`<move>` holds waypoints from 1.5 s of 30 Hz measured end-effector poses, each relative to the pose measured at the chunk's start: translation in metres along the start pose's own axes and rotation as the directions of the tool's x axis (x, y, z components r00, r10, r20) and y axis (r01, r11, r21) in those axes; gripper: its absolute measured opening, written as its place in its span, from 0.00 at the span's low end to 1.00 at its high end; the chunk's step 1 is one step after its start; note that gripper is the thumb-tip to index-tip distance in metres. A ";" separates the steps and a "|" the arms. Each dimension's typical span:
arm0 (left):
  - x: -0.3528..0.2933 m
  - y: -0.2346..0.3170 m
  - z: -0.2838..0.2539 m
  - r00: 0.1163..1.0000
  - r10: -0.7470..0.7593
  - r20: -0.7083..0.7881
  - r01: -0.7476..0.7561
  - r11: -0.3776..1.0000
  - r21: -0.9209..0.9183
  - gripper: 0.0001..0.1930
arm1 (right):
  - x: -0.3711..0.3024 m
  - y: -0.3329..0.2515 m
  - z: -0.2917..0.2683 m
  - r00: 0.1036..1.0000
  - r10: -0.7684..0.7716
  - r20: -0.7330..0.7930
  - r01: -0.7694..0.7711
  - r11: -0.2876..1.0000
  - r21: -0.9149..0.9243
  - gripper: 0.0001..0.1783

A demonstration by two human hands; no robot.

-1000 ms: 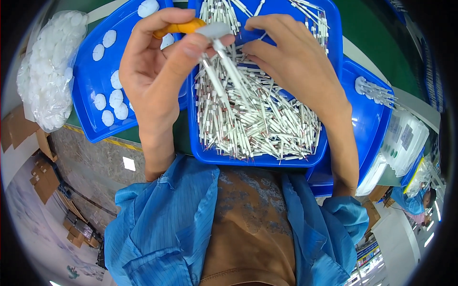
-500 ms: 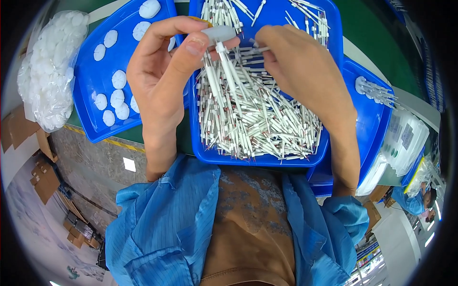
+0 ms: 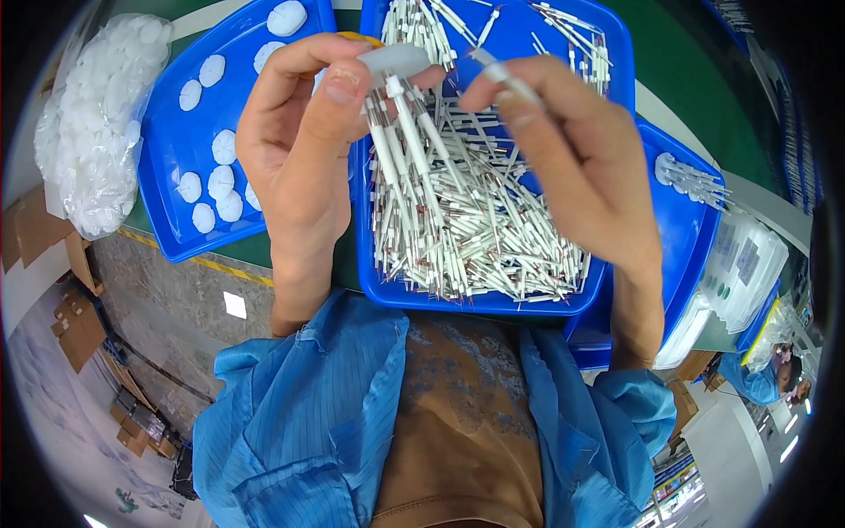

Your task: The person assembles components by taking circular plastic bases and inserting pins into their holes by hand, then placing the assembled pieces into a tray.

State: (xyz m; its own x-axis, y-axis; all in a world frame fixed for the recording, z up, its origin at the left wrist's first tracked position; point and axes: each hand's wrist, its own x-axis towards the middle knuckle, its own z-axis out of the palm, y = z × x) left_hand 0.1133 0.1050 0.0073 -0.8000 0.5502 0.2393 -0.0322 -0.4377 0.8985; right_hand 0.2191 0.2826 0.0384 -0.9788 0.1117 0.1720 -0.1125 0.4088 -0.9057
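Note:
Pinched between the thumb and fingers of my left hand is a translucent white disc, held edge-on. Several slim white sticks with thin metal ends hang down from it. My right hand grips one white stick between thumb and fingertips, slightly to the right of the disc and apart from it. Below both hands lies a heap of similar white sticks in a deep blue tray. Part of the heap is hidden by my hands.
At the left, a blue tray holds several white round discs, beside a clear bag of white pieces. At the right, another blue tray holds a disc with sticks. Clear plastic boxes lie beyond it.
My right hand has turned and lifted out of the tray, and a white stick now shows plainly in its fingers. My left hand still holds the disc, tilted slightly differently.

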 end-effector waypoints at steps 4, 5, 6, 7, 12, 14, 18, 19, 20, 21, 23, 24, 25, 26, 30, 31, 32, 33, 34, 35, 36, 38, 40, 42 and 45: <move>-0.005 -0.001 0.007 0.996 0.008 -0.083 -0.001 0.997 0.079 0.17 | -0.006 -0.012 0.021 0.995 0.097 -0.009 -0.098 0.992 -0.078 0.08; -0.006 0.001 0.008 0.997 0.005 -0.080 0.001 0.997 0.078 0.17 | -0.007 -0.012 0.024 0.994 0.101 -0.035 -0.105 0.983 -0.150 0.07; -0.006 0.003 0.009 0.997 0.001 -0.079 0.008 0.994 0.113 0.17 | -0.007 -0.011 0.023 0.994 0.101 -0.035 -0.106 0.983 -0.150 0.07; -0.006 0.005 0.009 0.997 -0.003 -0.077 0.015 0.989 0.149 0.18 | -0.007 -0.009 0.022 0.998 0.059 -0.019 -0.061 0.983 -0.176 0.07; -0.002 0.003 0.006 0.994 -0.001 -0.105 0.013 0.993 0.116 0.19 | -0.001 -0.002 -0.006 0.992 0.097 -0.085 -0.124 0.904 -0.409 0.10; 0.000 0.003 0.004 0.996 -0.004 -0.087 0.014 0.992 0.123 0.19 | 0.003 -0.001 -0.018 0.961 0.154 -0.229 -0.261 0.781 -0.567 0.13; -0.001 0.002 0.002 0.997 0.019 -0.080 -0.005 0.985 0.171 0.20 | 0.003 0.008 -0.019 0.982 -0.186 0.038 0.133 0.533 -0.835 0.16; -0.001 0.003 0.003 0.996 0.016 -0.083 -0.001 0.984 0.178 0.20 | 0.001 0.012 -0.017 0.982 -0.186 0.033 0.130 0.535 -0.835 0.16; -0.001 0.004 0.005 0.997 0.015 -0.079 0.000 0.983 0.181 0.20 | -0.003 0.017 -0.013 0.977 -0.185 0.107 0.201 0.623 -0.756 0.17; -0.001 0.002 0.002 0.997 0.013 -0.076 0.000 0.986 0.170 0.20 | -0.004 0.021 -0.008 0.965 -0.187 0.186 0.263 0.699 -0.665 0.18; -0.001 0.000 -0.001 0.997 0.010 -0.074 0.001 0.988 0.153 0.19 | 0.000 0.023 -0.002 0.965 -0.128 0.230 0.254 0.677 -0.690 0.18; -0.001 0.000 0.000 0.997 0.020 -0.075 -0.008 0.988 0.155 0.19 | 0.000 0.023 -0.001 0.961 -0.079 0.266 0.251 0.659 -0.710 0.18; -0.001 0.000 0.001 0.997 0.030 -0.076 -0.018 0.987 0.157 0.19 | 0.000 0.023 -0.001 0.961 -0.080 0.265 0.251 0.660 -0.708 0.18; -0.002 0.000 0.002 0.997 0.030 -0.076 -0.018 0.987 0.158 0.19 | -0.002 0.021 -0.002 0.964 -0.123 0.236 0.257 0.663 -0.703 0.17; -0.002 0.001 0.008 0.997 0.001 -0.080 0.008 0.994 0.110 0.16 | -0.003 0.006 0.006 0.979 -0.123 -0.161 0.068 0.948 -0.312 0.11; -0.003 0.001 0.008 0.996 -0.024 -0.092 0.033 0.994 0.106 0.15 | -0.005 -0.002 0.006 0.980 -0.123 -0.157 0.069 0.948 -0.310 0.11; -0.003 0.000 0.006 0.995 -0.024 -0.095 0.034 0.994 0.107 0.15 | -0.006 -0.010 0.005 0.985 -0.068 -0.161 0.048 0.991 -0.128 0.10; -0.002 -0.001 0.003 0.998 -0.017 -0.066 0.017 1.000 -0.004 0.13 | -0.007 -0.014 0.005 0.988 -0.014 -0.157 0.023 0.998 0.056 0.10; -0.002 -0.002 0.002 0.999 -0.006 -0.039 0.002 0.993 -0.115 0.11 | -0.006 -0.014 0.009 0.988 -0.014 -0.157 0.023 0.998 0.057 0.10; -0.003 -0.002 0.002 0.999 -0.007 -0.039 0.002 0.994 -0.113 0.11 | -0.004 -0.012 0.016 0.984 -0.077 -0.163 0.056 0.990 -0.127 0.11; -0.003 -0.001 0.002 0.999 -0.009 -0.034 0.005 0.995 -0.103 0.11 | -0.003 -0.010 0.020 0.977 -0.138 -0.160 0.082 0.946 -0.313 0.12; -0.002 -0.001 0.003 1.000 -0.011 -0.027 0.008 0.996 -0.094 0.11 | -0.006 -0.006 0.019 0.988 -0.107 -0.107 0.051 0.903 -0.428 0.11; -0.002 -0.003 0.007 0.999 0.016 -0.040 -0.019 0.995 -0.093 0.11 | -0.008 -0.006 0.018 0.996 -0.087 -0.034 0.063 0.892 -0.448 0.10; -0.001 -0.004 0.011 0.999 0.026 -0.048 -0.031 0.995 -0.096 0.12 | -0.011 -0.009 0.017 0.999 -0.033 -0.012 0.025 0.901 -0.434 0.10; -0.003 -0.001 0.013 0.999 -0.006 -0.042 0.004 0.999 -0.053 0.12 | -0.013 -0.008 0.020 1.000 0.010 0.008 -0.006 0.903 -0.429 0.10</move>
State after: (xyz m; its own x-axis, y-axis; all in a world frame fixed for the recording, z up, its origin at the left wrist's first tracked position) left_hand 0.1234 0.1126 0.0106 -0.8241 0.5226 0.2185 -0.0671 -0.4731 0.8784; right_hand 0.2297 0.2595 0.0351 -0.9812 0.1084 0.1594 -0.0224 0.7571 -0.6529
